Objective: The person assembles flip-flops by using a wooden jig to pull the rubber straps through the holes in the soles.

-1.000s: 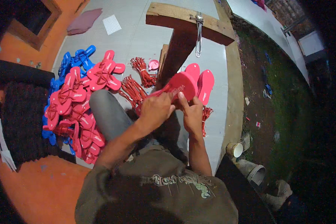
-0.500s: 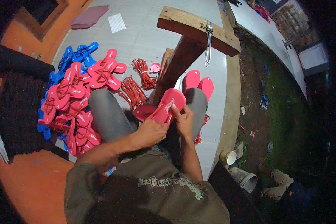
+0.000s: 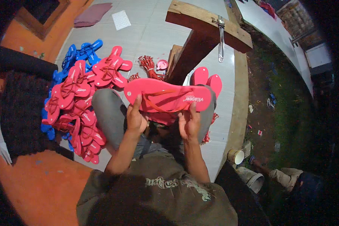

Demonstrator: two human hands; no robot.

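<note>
A pink flip-flop (image 3: 165,98) with thin red straps lies sideways across both my hands above my lap, its top face up. My left hand (image 3: 136,116) is closed on its toe end, thumb on the near edge. Toward the heel, my right hand (image 3: 189,122) grips the same near edge, with its thumb over the rim. Below it, more pink footwear (image 3: 164,119) shows partly in my lap. Two pink soles (image 3: 199,76) rest beyond my right knee. Bundled red straps (image 3: 150,66) lie on the floor ahead, partly hidden by the flip-flop.
Strapped pink flip-flops (image 3: 79,90) are heaped left of my left leg, with blue flip-flops (image 3: 88,52) behind. A wooden stand (image 3: 194,47) rises ahead, a metal tool (image 3: 221,41) hanging from its top beam. A small pink round object (image 3: 162,64) lies beside the straps. Buckets (image 3: 236,156) stand at right.
The flip-flop has turned from slanting upright to lying crosswise, with its straps now in view. My left hand has shifted to the toe end; my right hand stays near the heel.
</note>
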